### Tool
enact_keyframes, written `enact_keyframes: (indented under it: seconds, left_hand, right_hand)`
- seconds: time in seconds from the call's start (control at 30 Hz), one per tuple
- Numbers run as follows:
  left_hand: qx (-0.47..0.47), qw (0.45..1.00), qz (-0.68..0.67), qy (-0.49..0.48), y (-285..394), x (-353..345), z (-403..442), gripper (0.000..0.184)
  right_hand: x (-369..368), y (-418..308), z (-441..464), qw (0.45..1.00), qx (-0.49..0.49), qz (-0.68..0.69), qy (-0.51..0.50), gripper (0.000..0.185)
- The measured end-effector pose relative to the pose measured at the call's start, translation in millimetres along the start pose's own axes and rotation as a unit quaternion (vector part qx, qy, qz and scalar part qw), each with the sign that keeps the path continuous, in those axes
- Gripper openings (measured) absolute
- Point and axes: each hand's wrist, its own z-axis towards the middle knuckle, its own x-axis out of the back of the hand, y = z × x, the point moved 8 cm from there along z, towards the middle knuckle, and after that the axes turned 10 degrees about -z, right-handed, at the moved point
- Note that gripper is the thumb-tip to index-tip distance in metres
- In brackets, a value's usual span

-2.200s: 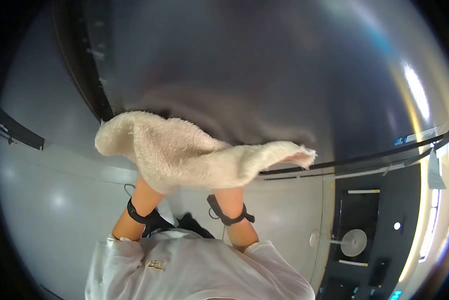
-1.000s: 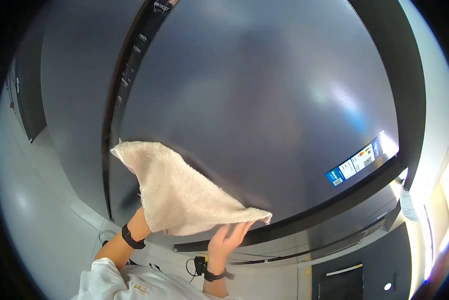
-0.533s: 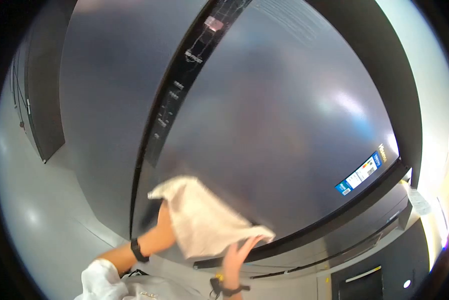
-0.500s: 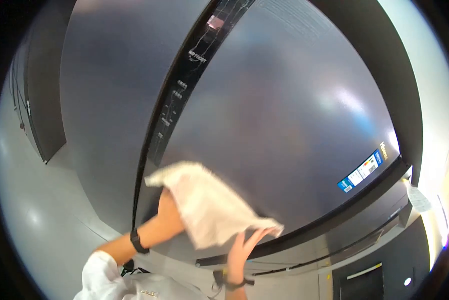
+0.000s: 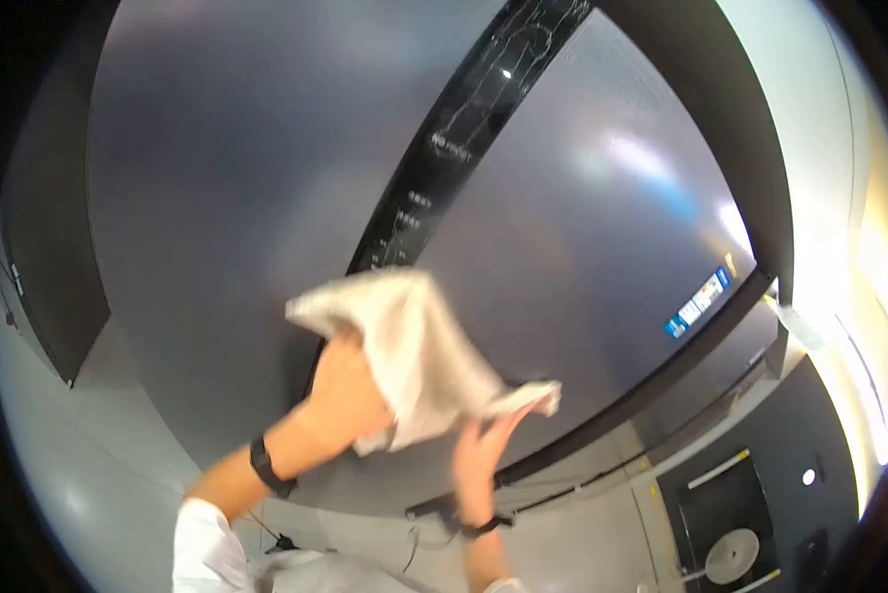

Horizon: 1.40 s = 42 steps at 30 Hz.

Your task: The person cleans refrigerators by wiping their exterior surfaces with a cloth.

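Note:
A cream cloth (image 5: 419, 346) hangs in loose folds in front of a dark, glossy refrigerator front (image 5: 562, 227). My left hand (image 5: 345, 381) is closed on the cloth's left part, its fingertips partly hidden by the fabric. At the cloth's lower right corner, my right hand (image 5: 488, 445) grips the edge between thumb and fingers. Just above the cloth runs a black strip (image 5: 444, 148) with white lettering between the two door panels.
A blue and white label (image 5: 699, 301) is on the right panel's lower corner. At the far left stands a dark cabinet (image 5: 53, 217). A white fan (image 5: 730, 556) stands at the lower right on the pale floor (image 5: 78, 474).
The view has turned, so the black strip lies further right. Both hands and the cloth have risen in view, and the cloth has gone from spread out to more folded.

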Motion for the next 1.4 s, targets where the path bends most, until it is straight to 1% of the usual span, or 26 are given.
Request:
enact_keyframes:
  seconds: [0.03,0.07,0.1,0.17,0.2,0.23,0.3,0.33,0.4,0.43,0.5,0.53,0.57,0.6,0.63,0.7,0.77,0.87,0.97,1.03,1.1,1.17,1.2,1.27,1.33,1.4]
  left_hand:
    - [-0.042,0.999,0.006,0.009,10.1,18.8,36.6,0.057]
    - [-0.077,0.997,0.008,0.027,19.5,36.8,70.9,0.055]
    - [-0.086,0.994,-0.003,0.063,24.6,48.8,98.0,0.05]
    - [-0.105,0.985,-0.025,0.135,35.0,73.1,150.5,0.042]
    - [-0.108,0.983,-0.027,0.143,37.1,80.2,165.3,0.039]
    - [-0.104,0.978,-0.077,0.165,38.9,86.1,174.6,0.038]
    - [-0.134,0.98,-0.032,0.143,47.5,86.2,173.4,0.041]
    - [-0.151,0.98,0.018,0.131,46.5,79.6,165.7,0.044]
    - [-0.186,0.97,0.117,0.103,37.7,65.9,144.6,0.05]
    - [-0.199,0.966,0.132,0.096,37.6,66.8,141.1,0.045]
    - [-0.217,0.958,0.163,0.089,34.8,82.7,138.6,0.042]
    - [-0.207,0.95,0.217,0.084,37.4,84.6,143.4,0.039]
    - [-0.198,0.939,0.27,0.077,40.7,87.1,147.7,0.036]
    - [-0.144,0.949,0.28,0.014,45.4,88.1,152.8,0.035]
    - [-0.133,0.954,0.269,0.012,42.6,85.4,149.8,0.036]
    - [-0.137,0.973,0.184,0.039,29.4,68.3,116.5,0.037]
    - [-0.107,0.988,0.105,0.039,8.1,55.2,76.7,0.04]
    - [-0.005,0.999,-0.026,0.031,-20.3,33.3,-0.2,0.044]
    - [0.126,0.982,-0.139,0.018,-35.6,-2.8,-72.7,0.05]
    - [0.207,0.96,-0.187,0.012,-40.1,-26.1,-105.6,0.054]
    - [0.266,0.938,-0.221,0.007,-40.8,-45.8,-123.3,0.059]
    - [0.291,0.928,-0.233,-0.007,-42.4,-56.4,-134.3,0.064]
    - [0.287,0.928,-0.237,-0.02,-44.9,-60.3,-135.5,0.062]
    - [0.266,0.934,-0.228,-0.07,-42.5,-69.8,-130.5,0.059]
    - [0.237,0.938,-0.215,-0.135,-35.9,-86.6,-124.5,0.055]
    - [0.204,0.936,-0.199,-0.208,-23.5,-106.3,-131.0,0.052]
  right_hand:
    - [30.0,-17.9,27.9,0.999,-0.005,0.006,0.036,0.089]
    - [54.0,-28.5,52.9,0.998,0.02,-0.005,0.063,0.08]
    - [77.1,-37.9,82.8,0.993,0.054,0.004,0.106,0.069]
    - [112.7,-65.7,135.4,0.98,0.128,0.007,0.153,0.06]
    - [120.2,-84.2,151.7,0.97,0.17,-0.023,0.17,0.058]
    - [124.0,-100.8,161.1,0.958,0.213,-0.05,0.186,0.056]
    - [109.0,-128.2,157.2,0.938,0.29,-0.092,0.168,0.06]
    - [98.7,-137.4,145.1,0.925,0.328,-0.113,0.155,0.062]
    - [79.7,-139.3,116.6,0.905,0.368,-0.169,0.128,0.065]
    - [73.5,-137.3,106.6,0.897,0.383,-0.184,0.122,0.064]
    - [82.5,-118.2,116.2,0.902,0.357,-0.206,0.132,0.063]
    - [98.0,-123.7,124.3,0.904,0.354,-0.171,0.171,0.058]
    - [110.4,-121.9,140.6,0.912,0.327,-0.167,0.181,0.056]
    - [121.0,-122.1,157.4,0.929,0.295,-0.147,0.166,0.058]
    - [125.0,-124.7,173.9,0.936,0.279,-0.141,0.158,0.059]
    - [105.6,-135.8,177.0,0.933,0.295,-0.129,0.163,0.06]
    - [61.1,-132.5,148.4,0.93,0.31,-0.123,0.154,0.061]
    - [-6.5,-94.6,60.8,0.938,0.293,-0.131,0.133,0.063]
    - [-43.9,-37.2,-15.7,0.958,0.223,-0.12,0.135,0.065]
    - [-51.1,-6.4,-47.6,0.971,0.165,-0.092,0.145,0.067]
    - [-43.3,3.7,-43.8,0.981,0.119,-0.083,0.128,0.068]
    - [-32.1,-1.5,-29.9,0.989,0.074,-0.088,0.09,0.081]
    - [-23.7,6.2,-18.8,0.995,0.044,-0.021,0.088,0.084]
    - [-4.7,6.8,2.0,0.991,0.014,0.1,0.083,0.083]
    - [9.5,12.0,7.7,0.984,0.07,0.119,0.113,0.081]
    - [3.5,17.0,9.8,0.967,0.195,0.054,0.156,0.08]
